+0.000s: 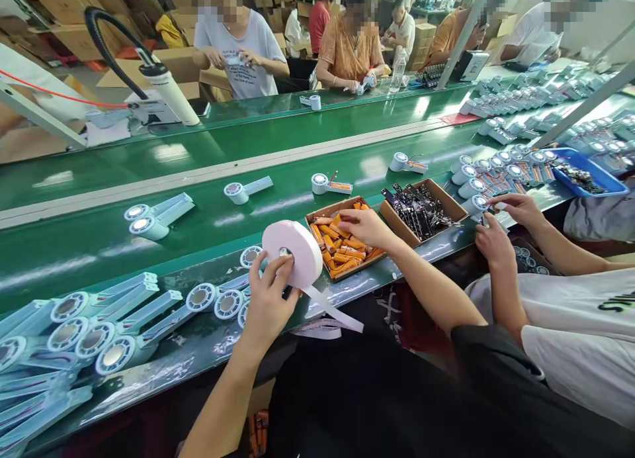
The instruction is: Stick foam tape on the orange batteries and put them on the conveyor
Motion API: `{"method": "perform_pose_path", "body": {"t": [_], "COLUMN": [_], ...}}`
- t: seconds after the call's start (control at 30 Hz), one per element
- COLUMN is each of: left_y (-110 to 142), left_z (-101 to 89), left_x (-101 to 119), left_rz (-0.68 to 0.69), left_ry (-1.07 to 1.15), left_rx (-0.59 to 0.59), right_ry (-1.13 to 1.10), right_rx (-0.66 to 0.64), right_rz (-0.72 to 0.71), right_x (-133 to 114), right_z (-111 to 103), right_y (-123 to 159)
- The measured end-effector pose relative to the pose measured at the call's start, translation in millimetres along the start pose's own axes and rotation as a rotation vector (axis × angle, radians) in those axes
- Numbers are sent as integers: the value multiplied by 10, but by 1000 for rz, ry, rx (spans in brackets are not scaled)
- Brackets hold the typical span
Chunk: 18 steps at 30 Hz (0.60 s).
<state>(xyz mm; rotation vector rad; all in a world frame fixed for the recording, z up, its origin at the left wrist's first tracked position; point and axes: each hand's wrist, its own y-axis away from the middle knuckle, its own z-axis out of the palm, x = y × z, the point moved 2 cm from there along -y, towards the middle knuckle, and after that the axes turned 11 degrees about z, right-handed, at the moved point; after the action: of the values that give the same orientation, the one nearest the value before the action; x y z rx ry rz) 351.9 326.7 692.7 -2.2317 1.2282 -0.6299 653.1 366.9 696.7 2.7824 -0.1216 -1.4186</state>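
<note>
My left hand [270, 296] grips a large roll of white tape [303, 246] by its core, with fingers curled into the hole. A loose strip of tape [332, 310] trails from the roll past the table edge. My right hand [371, 230] is over a small cardboard box [358, 271] of orange battery cells, its fingertips closed on one orange battery [337, 226] at the left of the pile. Just left of the tape lie several light-blue fan units [229, 302] with round grilles and slim handles, partly hidden by my left hand.
A second box [421, 210] holds black circuit boards. More fan units [89, 339] crowd the left, and others stand on the green belt [208, 239]. At right, a co-worker's hands [496, 236] handle a part near a blue tray [602, 180]. People sit across the line.
</note>
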Motion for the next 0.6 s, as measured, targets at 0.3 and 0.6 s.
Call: {"method": "perform_pose_path", "body": {"t": [0.3, 0.6], "left_y": [-49, -60], "left_z": [-46, -143], "left_x": [133, 237], "left_rz": [95, 76], "left_ry": [-100, -154], "left_rx": [-141, -212], "right_ry": [-427, -236], "right_rx": [-49, -178], "right_rz": [-1, 0], "right_x": [-333, -329], "right_z": [-5, -167], "right_y": [600, 570]}}
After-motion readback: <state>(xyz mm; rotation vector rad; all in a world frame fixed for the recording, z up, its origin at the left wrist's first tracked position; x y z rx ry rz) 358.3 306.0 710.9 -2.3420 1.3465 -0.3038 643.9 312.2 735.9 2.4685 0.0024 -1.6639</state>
